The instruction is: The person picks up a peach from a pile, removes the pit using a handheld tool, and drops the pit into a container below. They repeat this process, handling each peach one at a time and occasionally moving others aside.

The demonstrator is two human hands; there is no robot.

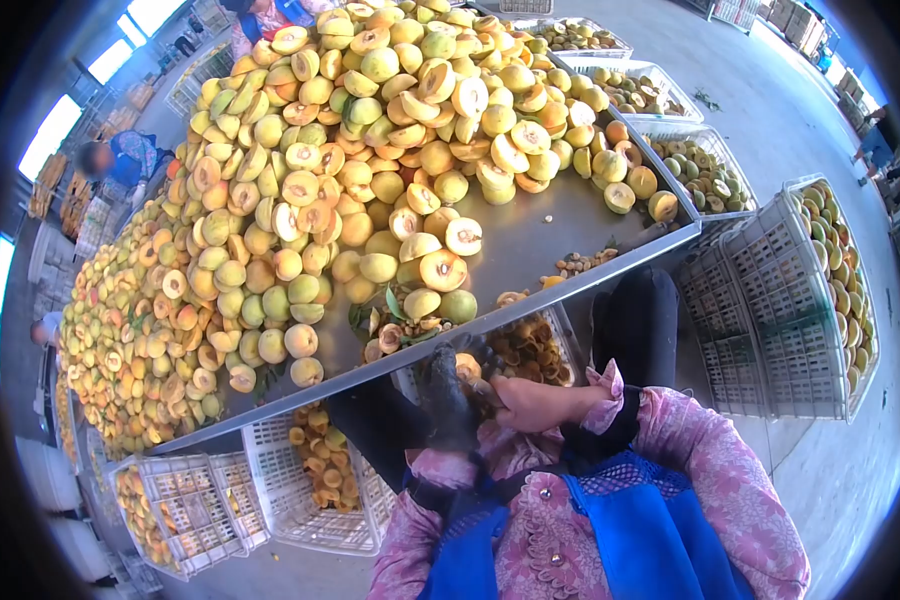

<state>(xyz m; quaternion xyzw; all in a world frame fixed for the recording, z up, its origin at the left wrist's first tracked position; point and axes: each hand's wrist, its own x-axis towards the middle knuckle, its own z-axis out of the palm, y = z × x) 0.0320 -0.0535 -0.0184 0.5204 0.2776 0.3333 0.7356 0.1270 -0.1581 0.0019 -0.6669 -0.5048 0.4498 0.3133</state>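
Observation:
My left hand (448,390), in a dark glove, is closed around a cut yellow peach half (467,367) just below the metal table edge. My right hand (535,402), bare, is pressed up close beside it with its fingers curled. What those fingers hold is too small and shadowed to make out. Under both hands, between my knees, stands a white crate (560,335) with peach pieces in it. A large heap of halved peaches (300,190) covers most of the metal table (540,235) in front of me.
Pits and scraps (580,263) lie along the table's near edge. White crates of fruit (770,300) are stacked at my right, with more crates (705,165) along the table's right side. Another crate (315,480) sits at lower left. A person in blue (135,160) is across the heap.

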